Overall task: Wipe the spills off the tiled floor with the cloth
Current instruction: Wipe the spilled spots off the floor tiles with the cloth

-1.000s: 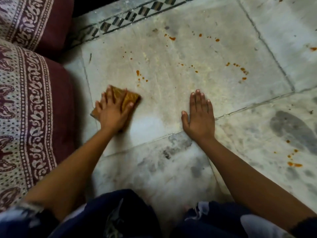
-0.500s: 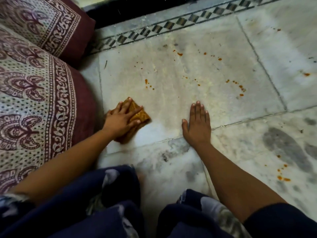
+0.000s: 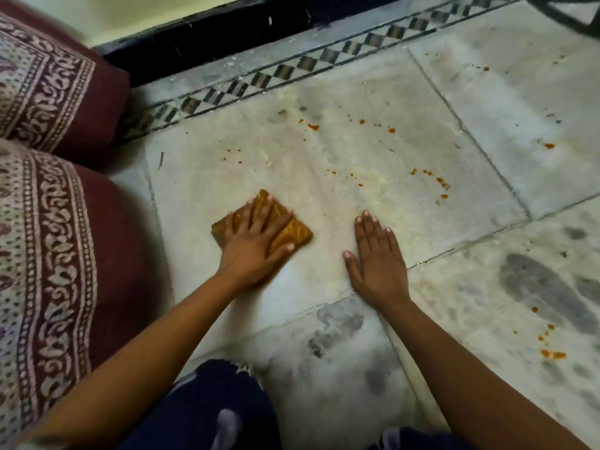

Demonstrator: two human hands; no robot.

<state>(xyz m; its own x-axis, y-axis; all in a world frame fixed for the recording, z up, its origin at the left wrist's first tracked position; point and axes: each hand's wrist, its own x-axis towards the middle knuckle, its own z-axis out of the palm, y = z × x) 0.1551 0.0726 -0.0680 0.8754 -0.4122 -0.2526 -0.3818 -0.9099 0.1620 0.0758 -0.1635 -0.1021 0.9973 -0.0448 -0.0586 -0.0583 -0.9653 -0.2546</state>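
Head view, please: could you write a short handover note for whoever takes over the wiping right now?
Left hand: flat, fingers straight, pressing the cloth onto the tiled floor.
Right hand: flat on bare tile beside it, holding nothing.
Done: the patch around both hands looks free of spills.
Left: orange spots beyond the cloth, an arc of them further right, a few on the far right tile, and some on the near tile beside the right forearm.
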